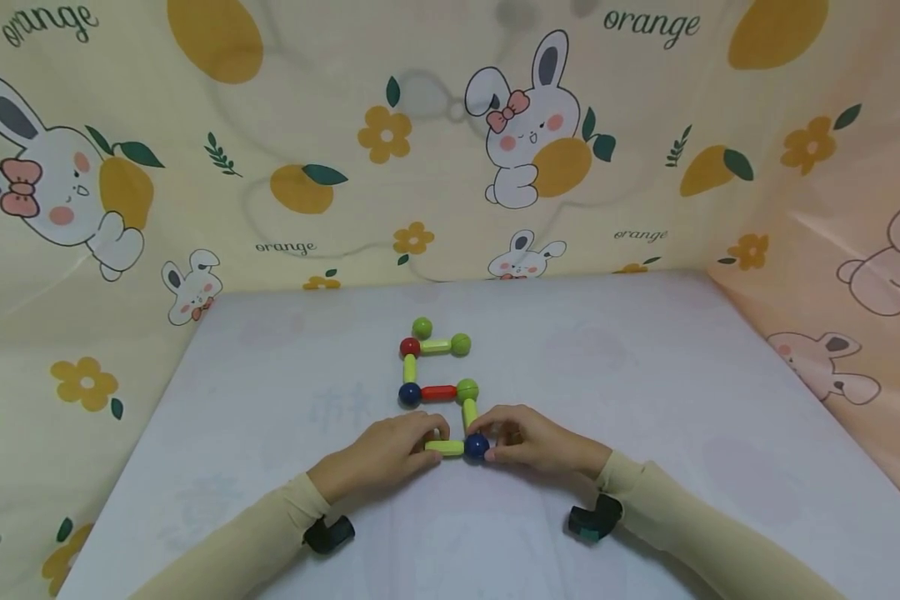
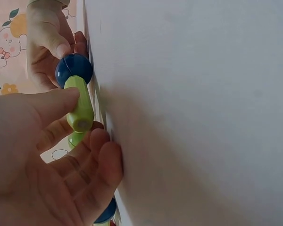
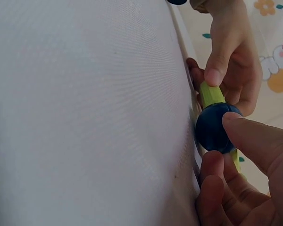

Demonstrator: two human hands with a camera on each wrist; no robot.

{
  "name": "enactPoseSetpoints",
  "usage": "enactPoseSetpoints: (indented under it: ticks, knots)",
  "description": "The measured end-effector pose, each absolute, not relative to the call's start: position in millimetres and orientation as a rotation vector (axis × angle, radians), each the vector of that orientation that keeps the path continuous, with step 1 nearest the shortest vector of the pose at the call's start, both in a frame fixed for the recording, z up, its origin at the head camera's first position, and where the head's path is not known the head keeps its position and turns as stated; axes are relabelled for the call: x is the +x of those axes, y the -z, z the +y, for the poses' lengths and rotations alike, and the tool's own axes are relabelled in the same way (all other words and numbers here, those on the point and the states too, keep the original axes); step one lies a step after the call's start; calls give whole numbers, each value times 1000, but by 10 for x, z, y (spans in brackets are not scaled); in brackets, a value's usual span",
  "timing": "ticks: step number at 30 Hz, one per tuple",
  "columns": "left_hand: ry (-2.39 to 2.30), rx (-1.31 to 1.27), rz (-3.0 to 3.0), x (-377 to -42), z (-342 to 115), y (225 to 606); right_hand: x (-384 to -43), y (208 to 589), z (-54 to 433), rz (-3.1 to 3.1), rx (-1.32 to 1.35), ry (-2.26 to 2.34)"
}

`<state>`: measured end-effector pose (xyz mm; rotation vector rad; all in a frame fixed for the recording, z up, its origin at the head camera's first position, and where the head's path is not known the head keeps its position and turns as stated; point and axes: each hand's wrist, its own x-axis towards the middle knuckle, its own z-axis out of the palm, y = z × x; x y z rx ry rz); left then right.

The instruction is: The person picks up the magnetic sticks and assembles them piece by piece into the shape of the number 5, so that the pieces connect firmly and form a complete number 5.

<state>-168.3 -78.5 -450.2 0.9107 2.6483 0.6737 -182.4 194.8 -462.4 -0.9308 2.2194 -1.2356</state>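
Note:
In the head view my left hand (image 1: 388, 448) pinches a yellow-green rod (image 1: 446, 448) between thumb and fingers. That rod's right end meets a dark blue ball (image 1: 477, 447), which my right hand (image 1: 540, 440) holds between its thumb and fingers. From the ball another yellow-green rod (image 1: 470, 413) runs back to a green ball (image 1: 467, 389). A red rod (image 1: 439, 392) links this to a second blue ball (image 1: 410, 394). Farther back, a rod (image 1: 410, 368) leads to a red ball (image 1: 410, 347). The left wrist view shows the pinched rod's free end (image 2: 83, 124) facing the camera.
Beyond the hands, a short rod (image 1: 436, 346) joins the red ball to a green ball (image 1: 461, 343). One more green ball (image 1: 422, 327) sits close behind the red one. Everything lies on a white tabletop (image 1: 645, 375), with a rabbit-and-orange printed cloth (image 1: 435, 183) hanging behind and at the sides.

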Motion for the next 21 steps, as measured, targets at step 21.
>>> enactPoseSetpoints:
  ticks: [21]
  knots:
    - [-870,815,2570,-1738,-887,4342,-1845,4601,1940,2188,-911,1232]
